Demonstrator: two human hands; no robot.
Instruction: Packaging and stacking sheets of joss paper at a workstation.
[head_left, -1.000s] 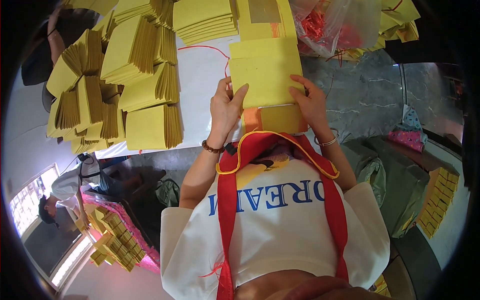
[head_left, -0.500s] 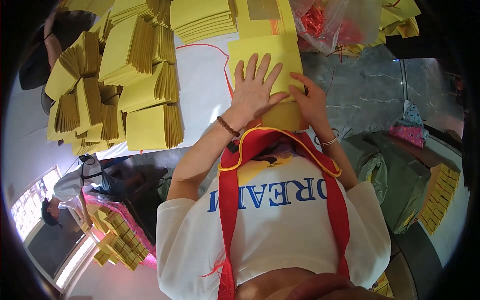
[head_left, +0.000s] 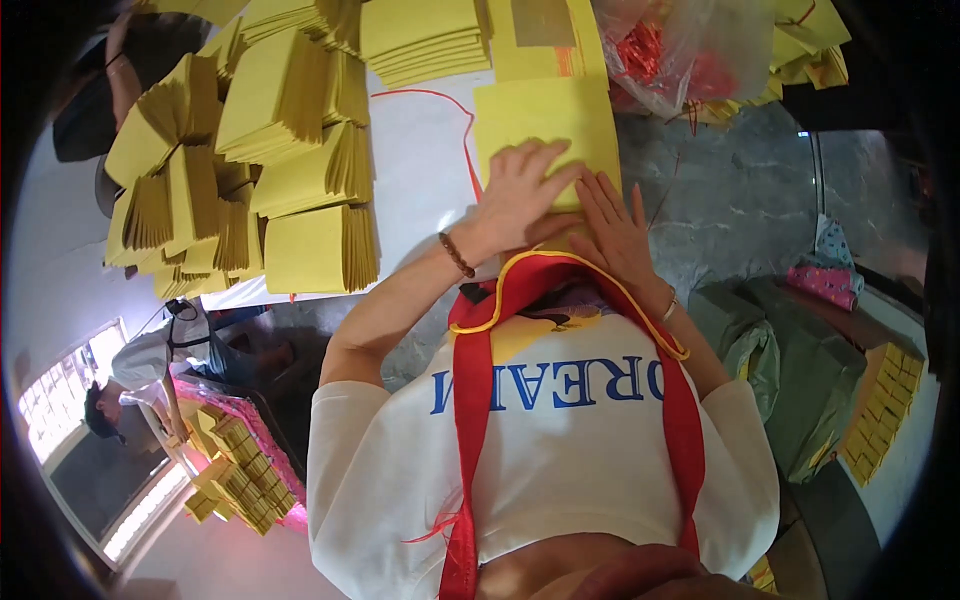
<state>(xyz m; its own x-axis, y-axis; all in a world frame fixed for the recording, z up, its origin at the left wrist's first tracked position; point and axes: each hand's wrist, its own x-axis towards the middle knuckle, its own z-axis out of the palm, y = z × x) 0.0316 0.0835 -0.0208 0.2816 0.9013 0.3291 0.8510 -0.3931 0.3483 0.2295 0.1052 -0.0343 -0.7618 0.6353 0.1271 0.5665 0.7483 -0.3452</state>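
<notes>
Slid lower on yellow paper sheet (head_left: 545, 125), left hand (head_left: 520, 195) now flat, fingers together; right hand (head_left: 615, 235) flat beside. Likely light, floppy, creasable; best pinched at edges.

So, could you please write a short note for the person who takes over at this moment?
Left hand: open, pressed flat on the yellow sheet.
Right hand: open, flat at the sheet's near edge, beside the left.
Things: the sheet lies on the white table; folded yellow bundles are piled to the left; a red string runs beside the sheet.
Done: many bundles piled.
Left: the sheet under the hands.
</notes>
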